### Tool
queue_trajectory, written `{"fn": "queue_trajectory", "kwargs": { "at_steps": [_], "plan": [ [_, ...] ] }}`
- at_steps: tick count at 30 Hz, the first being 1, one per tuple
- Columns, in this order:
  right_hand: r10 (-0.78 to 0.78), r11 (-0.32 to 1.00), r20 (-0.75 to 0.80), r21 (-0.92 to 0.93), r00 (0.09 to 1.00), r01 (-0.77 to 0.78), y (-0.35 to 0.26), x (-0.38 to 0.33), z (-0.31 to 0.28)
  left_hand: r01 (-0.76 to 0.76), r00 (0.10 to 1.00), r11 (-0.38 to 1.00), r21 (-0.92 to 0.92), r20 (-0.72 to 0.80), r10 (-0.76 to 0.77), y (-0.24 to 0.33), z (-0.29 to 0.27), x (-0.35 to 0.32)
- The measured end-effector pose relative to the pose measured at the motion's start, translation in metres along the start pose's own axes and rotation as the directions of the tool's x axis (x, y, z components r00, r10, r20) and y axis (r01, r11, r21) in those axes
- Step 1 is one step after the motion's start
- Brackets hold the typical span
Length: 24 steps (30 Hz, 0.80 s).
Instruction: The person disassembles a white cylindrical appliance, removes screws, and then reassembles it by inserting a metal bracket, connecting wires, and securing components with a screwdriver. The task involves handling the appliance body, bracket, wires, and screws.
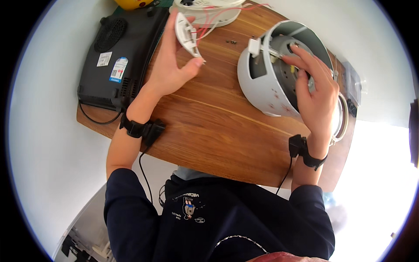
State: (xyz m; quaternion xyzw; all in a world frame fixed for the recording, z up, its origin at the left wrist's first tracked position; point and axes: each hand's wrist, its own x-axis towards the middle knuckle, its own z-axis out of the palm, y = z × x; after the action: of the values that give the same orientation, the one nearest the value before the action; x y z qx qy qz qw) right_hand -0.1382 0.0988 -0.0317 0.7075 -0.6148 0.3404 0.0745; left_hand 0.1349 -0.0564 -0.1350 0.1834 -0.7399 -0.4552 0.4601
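My left hand (171, 70) is closed on the edges of a curved white plastic panel (185, 35), holding it tilted above the table. Red and white wires (208, 21) run from the panel's inner side. At the right lies a pale rice cooker body (264, 94) with a flower print, on its side with its underside open. My right hand (316, 83) reaches into that opening, thumb and fingers bent around a thin metal lever (274, 53). A white plastic knob (254, 47) at the lever's end sticks out by the cut-out. Part of the round metal inside is hidden behind my fingers.
A black induction cooker (102, 65) stands at the left, its cord hanging at the table edge. Small screws (231, 42) lie on the wooden table (214, 122). A white lid part (222, 17) rests at the back, a clear plastic box (351, 81) at the far right.
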Motion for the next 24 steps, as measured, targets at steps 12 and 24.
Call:
{"fn": "queue_trajectory", "kwargs": {
  "at_steps": [12, 24],
  "plan": [
    [0.175, 0.984, 0.055, -0.041, 0.983, -0.172, -0.016, -0.001, 0.004, -0.001, 0.998, 0.793, 0.609, -0.047, 0.037, 0.034, -0.002, 0.006],
    [0.162, 0.987, 0.046, -0.014, 0.986, -0.161, -0.012, -0.001, 0.006, -0.250, 0.964, 0.823, 0.510, 0.050, 0.262, 0.020, -0.002, 0.005]
  ]
}}
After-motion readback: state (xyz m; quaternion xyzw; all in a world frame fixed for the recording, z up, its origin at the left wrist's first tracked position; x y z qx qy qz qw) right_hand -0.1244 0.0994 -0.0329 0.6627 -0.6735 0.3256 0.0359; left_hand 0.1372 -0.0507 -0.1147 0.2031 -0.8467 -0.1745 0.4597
